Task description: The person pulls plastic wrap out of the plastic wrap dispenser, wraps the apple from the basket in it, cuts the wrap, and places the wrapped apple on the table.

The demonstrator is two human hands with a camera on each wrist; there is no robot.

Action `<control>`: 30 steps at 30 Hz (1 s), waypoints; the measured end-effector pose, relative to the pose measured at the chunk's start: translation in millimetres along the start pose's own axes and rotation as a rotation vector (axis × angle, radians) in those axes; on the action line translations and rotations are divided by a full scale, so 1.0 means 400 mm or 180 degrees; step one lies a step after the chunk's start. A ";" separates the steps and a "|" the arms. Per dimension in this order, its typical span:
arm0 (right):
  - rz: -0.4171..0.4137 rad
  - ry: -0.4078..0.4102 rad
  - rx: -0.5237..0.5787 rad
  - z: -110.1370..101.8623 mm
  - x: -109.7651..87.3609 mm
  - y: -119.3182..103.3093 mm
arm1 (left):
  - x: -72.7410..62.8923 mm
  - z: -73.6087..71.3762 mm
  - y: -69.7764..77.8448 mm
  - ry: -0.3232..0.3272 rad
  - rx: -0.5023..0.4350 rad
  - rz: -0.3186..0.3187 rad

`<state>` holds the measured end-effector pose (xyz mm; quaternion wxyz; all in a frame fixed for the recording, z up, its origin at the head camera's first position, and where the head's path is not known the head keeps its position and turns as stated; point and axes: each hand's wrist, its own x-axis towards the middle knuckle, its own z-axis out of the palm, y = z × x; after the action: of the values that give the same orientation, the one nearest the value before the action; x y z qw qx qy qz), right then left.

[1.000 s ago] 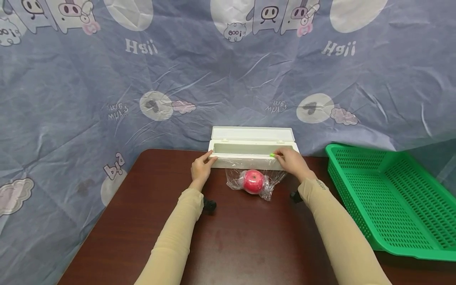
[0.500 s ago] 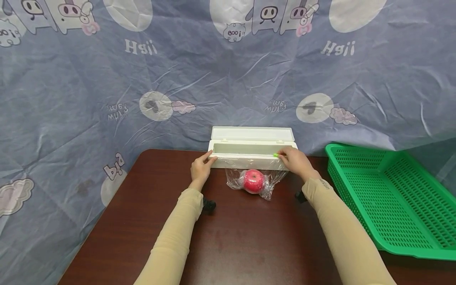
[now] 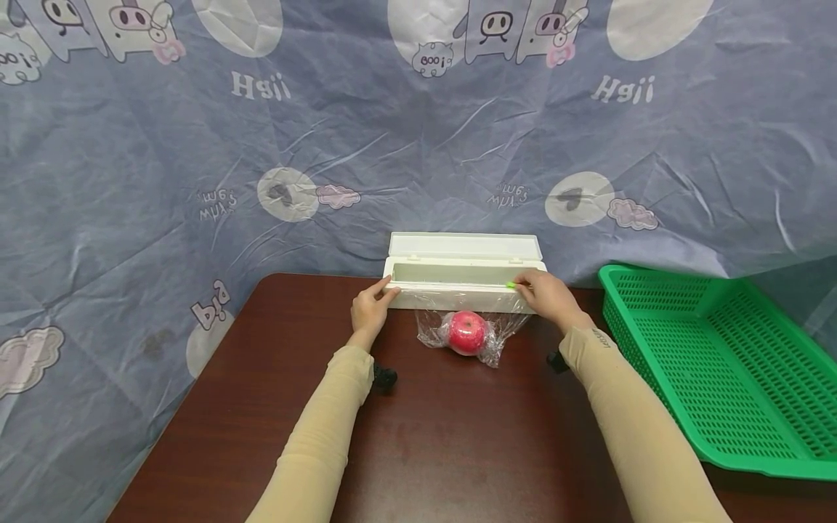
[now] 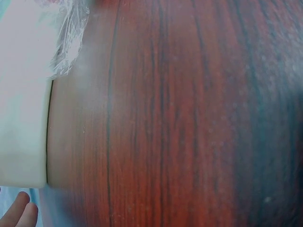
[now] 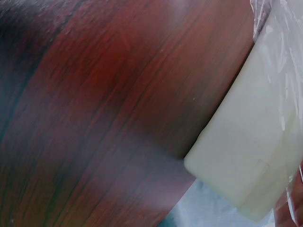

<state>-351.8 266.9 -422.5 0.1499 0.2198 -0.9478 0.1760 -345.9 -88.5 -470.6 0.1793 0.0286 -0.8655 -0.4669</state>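
Observation:
A long white cling film dispenser [image 3: 445, 298] stands at the table's far edge, its lid [image 3: 464, 245] raised. My left hand [image 3: 369, 311] holds its left end between thumb and fingers; two of those fingertips [image 4: 23, 210] show at the corner in the left wrist view. Near the right end, my right hand [image 3: 546, 296] pinches the small green slide cutter [image 3: 511, 285] on the front rim. Clear film [image 3: 428, 327] hangs over the dispenser's front and gathers, crumpled, about a red apple [image 3: 467, 333] on the table. Film [image 5: 285, 61] also drapes the dispenser in the right wrist view.
To the right lies a large green perforated basket [image 3: 702, 456]. Dark red-brown wood forms the tabletop [image 3: 445, 450]. Behind it hangs a grey-blue printed cloth [image 3: 405, 145], close to the raised lid.
My right hand has moved a little to the right along the front rim, and the green slide cutter has shifted with it. The left hand, dispenser and apple keep their places.

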 end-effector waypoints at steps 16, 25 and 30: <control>-0.0090 0.0222 -0.0322 -0.028 -0.036 0.047 | 0.005 -0.007 -0.008 0.0017 0.0069 -0.0061; -0.0098 0.0236 -0.0335 -0.041 -0.050 0.059 | 0.009 -0.005 -0.009 -0.0025 0.0131 -0.0081; -0.0069 0.0142 -0.0384 -0.058 -0.060 0.069 | 0.005 0.000 -0.009 -0.0036 0.0110 -0.0062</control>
<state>-339.3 308.1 -417.8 0.1859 0.2165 -0.9507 0.1217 -348.4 -90.8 -472.8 0.1693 0.0374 -0.8741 -0.4538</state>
